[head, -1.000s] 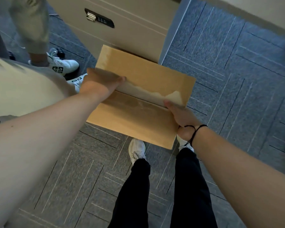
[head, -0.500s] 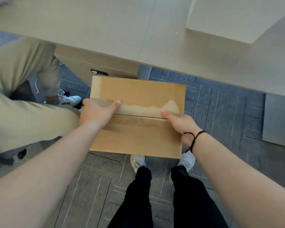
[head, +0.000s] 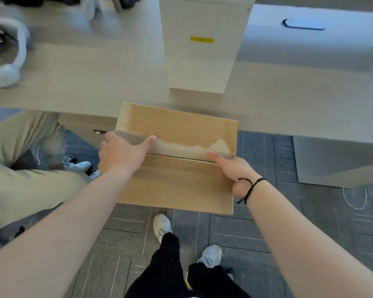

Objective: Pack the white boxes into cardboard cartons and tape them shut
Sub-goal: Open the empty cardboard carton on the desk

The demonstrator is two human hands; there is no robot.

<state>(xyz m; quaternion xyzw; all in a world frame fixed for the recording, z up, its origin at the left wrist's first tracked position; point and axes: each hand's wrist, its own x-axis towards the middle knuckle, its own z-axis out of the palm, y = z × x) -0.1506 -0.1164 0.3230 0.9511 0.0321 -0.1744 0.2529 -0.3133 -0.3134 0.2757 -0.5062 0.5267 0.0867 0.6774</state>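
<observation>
Brown carton (head: 177, 160), flaps closed and torn tape along its seam, is held level between both hands, its far edge now just reaching the near edge of the table (head: 95, 82). A second ago it hung over bare carpet; it has been carried up to the table, so I judge setting it down for packing comes next. The left hand (head: 121, 155) clasps the carton's left edge, thumb stretched along the seam; the right hand (head: 235, 173) grips its right edge, thumb on top, fingers hidden beneath. Beyond the carton stands a tall pale box (head: 202, 46) on the table. Left of the carton, another person's khaki leg (head: 19, 147). Grey carpet (head: 267, 222) lies below.
</observation>
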